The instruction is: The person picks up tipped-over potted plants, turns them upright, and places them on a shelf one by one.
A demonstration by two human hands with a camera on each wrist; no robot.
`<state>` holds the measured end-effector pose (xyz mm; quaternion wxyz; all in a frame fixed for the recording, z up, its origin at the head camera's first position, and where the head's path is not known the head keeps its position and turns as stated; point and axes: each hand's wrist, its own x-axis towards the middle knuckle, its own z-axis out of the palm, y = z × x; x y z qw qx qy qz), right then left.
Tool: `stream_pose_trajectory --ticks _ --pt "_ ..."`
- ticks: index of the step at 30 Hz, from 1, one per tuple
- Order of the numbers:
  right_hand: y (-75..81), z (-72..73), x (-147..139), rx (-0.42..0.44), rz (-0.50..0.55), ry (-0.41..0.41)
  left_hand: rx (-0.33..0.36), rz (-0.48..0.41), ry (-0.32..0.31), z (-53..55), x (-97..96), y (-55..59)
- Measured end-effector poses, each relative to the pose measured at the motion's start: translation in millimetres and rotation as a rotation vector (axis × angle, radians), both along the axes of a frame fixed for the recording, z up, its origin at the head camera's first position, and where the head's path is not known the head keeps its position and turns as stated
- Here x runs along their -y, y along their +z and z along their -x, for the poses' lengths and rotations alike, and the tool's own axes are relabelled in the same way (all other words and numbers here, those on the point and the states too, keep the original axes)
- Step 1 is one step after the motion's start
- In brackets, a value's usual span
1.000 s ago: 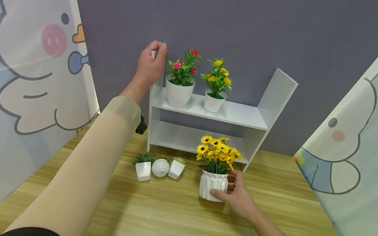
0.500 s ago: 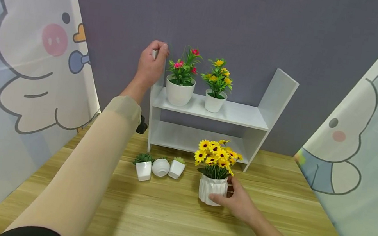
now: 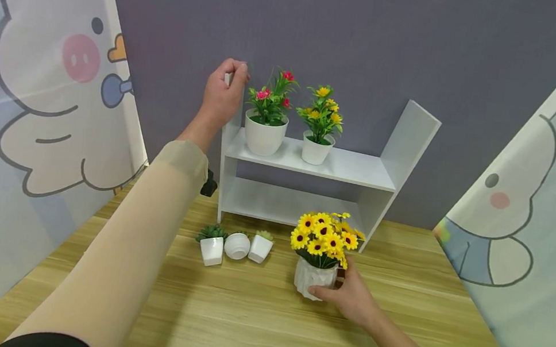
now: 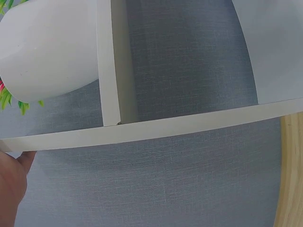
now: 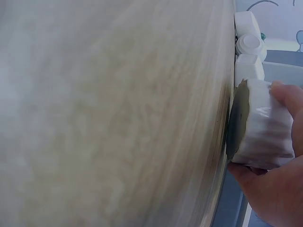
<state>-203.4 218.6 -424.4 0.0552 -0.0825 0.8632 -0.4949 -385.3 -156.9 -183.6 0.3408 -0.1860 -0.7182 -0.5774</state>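
My left hand grips the top of the left side panel of a white two-tier shelf. In the left wrist view, part of that hand shows at the end of the panel's edge. My right hand holds a white pleated flowerpot of yellow daisy-like flowers from its right side, thumb across the front. The pot stands in front of the shelf, leaning slightly; its dark underside shows in the right wrist view, close over the tabletop.
On the upper shelf stand a white pot of red flowers and a smaller pot of yellow flowers. Three small white succulent pots lie tipped on the wooden table, left of the daisies. Cartoon curtains flank both sides.
The flowerpot has come slightly toward me and tilted, its flowers leaning forward, then shifted a little right with my right hand. My left hand has stayed on the shelf panel.
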Motion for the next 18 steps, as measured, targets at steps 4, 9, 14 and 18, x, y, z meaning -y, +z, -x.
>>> stream_pose_trajectory --ticks 4,9,14,18 --pt "-1.7 4.5 -1 -0.023 0.023 0.032 0.004 0.002 0.007 0.6 0.3 0.1" --pt "-4.5 9.2 -1 -0.111 -0.003 0.089 0.008 0.006 0.015 0.4 0.3 0.1" --pt "-8.1 13.9 0 -0.197 -0.025 0.110 0.000 0.005 0.009 -0.5 0.1 -0.7" --pt "-9.1 16.4 3 -0.234 -0.004 0.116 -0.003 0.011 0.015 0.0 0.7 -0.8"
